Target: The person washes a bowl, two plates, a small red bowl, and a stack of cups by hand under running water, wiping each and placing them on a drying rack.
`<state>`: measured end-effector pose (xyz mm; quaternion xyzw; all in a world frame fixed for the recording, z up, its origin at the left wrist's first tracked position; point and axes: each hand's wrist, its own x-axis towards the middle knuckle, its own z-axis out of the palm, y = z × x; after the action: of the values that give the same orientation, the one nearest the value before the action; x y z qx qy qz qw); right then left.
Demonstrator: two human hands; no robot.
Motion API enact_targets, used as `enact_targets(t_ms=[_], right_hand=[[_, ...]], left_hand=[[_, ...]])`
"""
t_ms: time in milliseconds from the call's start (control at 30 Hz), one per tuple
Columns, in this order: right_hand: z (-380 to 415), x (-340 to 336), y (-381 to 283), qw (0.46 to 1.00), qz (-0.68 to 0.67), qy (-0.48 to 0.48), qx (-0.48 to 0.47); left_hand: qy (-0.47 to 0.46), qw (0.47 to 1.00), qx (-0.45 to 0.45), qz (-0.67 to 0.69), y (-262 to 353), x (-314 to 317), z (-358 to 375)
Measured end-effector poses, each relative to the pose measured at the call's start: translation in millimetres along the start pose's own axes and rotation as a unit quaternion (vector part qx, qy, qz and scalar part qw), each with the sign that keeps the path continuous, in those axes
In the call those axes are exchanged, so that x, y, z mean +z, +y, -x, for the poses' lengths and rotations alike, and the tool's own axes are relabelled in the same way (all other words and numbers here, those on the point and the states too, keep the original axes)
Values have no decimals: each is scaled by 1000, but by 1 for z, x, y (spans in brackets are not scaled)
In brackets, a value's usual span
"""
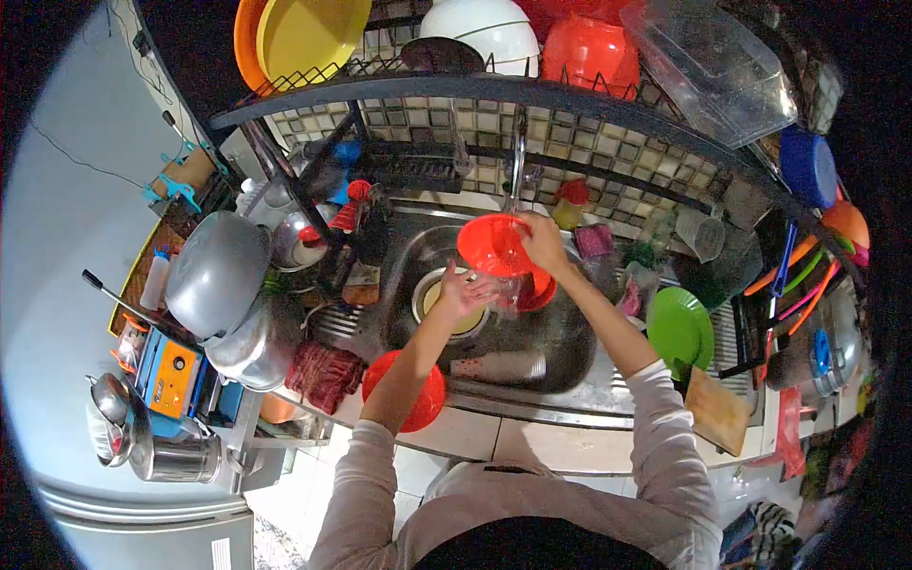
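My right hand (544,244) grips the rim of a red bowl (489,247), which is tilted beneath the faucet (518,157). Just below and left of that bowl, my left hand (465,293) is open with its fingers spread; water seems to splash beside it. Under the held bowl, another red dish (541,291) shows partly in the steel sink (560,356). A metal bowl with something pale yellow inside (432,296) sits in the basin, partly covered by my left hand and forearm.
A red plate (418,404) and a folded dark red cloth (323,375) lie at the front counter edge. On the right are green plates (681,328) and a wooden board (717,410). A black dish rack (456,87) spans overhead. Large metal pots (218,275) stand left.
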<state>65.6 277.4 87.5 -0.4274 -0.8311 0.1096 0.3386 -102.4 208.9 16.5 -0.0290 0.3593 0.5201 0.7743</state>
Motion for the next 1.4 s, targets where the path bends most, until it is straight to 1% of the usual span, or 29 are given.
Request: enact_targets(t_ms=[33,100,133,200,233,267,333,367,400,467,500,533,567,600,667,700,800,833,867,933,1000,1067,1133,1200,1233,1300,1333,1367,1400], right_hand=[[6,-11,-18,998,43,5,-43],[22,-19,-35,982,138,6,-127],[32,-20,-40,982,140,6,-128],[47,-22,-48,971,138,7,-195],[53,-26,-45,968,128,-47,-211],[50,-23,-37,967,129,-46,-212],[41,-12,-18,973,-29,-75,-217],[30,-17,-20,970,-169,-142,-102],[17,-15,-19,971,-167,-138,-99],[-11,-9,-14,948,-255,-191,12],[-23,-9,-12,948,-256,-189,12],[-34,-12,-14,931,-255,-260,26],[-44,-14,-18,908,-253,-331,39],[-51,-15,-22,908,-255,-331,37],[-61,-25,-38,891,-137,-430,43],[-63,-28,-48,902,-83,-421,50],[-75,-6,-24,904,-117,-412,4],[-73,-9,-28,903,-118,-413,5],[-70,-16,-34,913,-93,-396,15],[-67,-21,-39,923,-69,-379,26],[-66,-21,-35,896,-172,-400,93],[-64,-23,-37,903,-158,-390,91],[-63,-23,-34,910,-142,-380,89],[-60,-18,-26,873,-252,-410,78],[-59,-22,-25,873,-252,-410,79],[-51,-28,-24,944,-129,-291,87],[-44,-17,-12,944,-128,-292,87],[-36,4,8,958,-148,-227,99],[-27,16,19,967,-166,-160,109]], left_hand=[[-1,1000,-1,1,-1,8,8],[-64,995,-2,81,2,20,15],[-66,994,-2,82,4,20,8],[-167,980,107,-28,11,11,-21],[-118,988,94,-11,16,2,-37],[-120,988,96,-10,17,2,-33],[-195,972,101,-84,8,-1,-23],[-221,957,132,-134,4,-3,-27],[-224,956,130,-138,1,-5,-32],[-194,956,174,-134,-6,-6,-35],[-124,957,196,-175,-11,-5,-36],[-123,956,197,-178,-14,-3,-36],[-132,945,232,-188,-16,1,-32],[-123,938,256,-197,-16,5,-30],[-111,931,281,-206,-14,15,-20],[-98,919,321,-208,-12,20,-16],[-76,885,396,-233,-2,12,-36],[-68,862,432,-257,3,7,-43],[-68,862,431,-258,5,6,-43],[-17,827,480,-293,10,2,-44],[-1,842,468,-268,15,-6,-46],[15,856,456,-243,16,-4,-38],[4,896,421,-140,15,-2,-32],[20,905,405,-125,18,-1,-28],[35,913,390,-110,19,-1,-28],[26,924,370,-98,22,-2,-28],[17,933,348,-87,22,-2,-28],[17,934,347,-86,21,1,-24],[-24,935,341,-94,19,8,-17]])
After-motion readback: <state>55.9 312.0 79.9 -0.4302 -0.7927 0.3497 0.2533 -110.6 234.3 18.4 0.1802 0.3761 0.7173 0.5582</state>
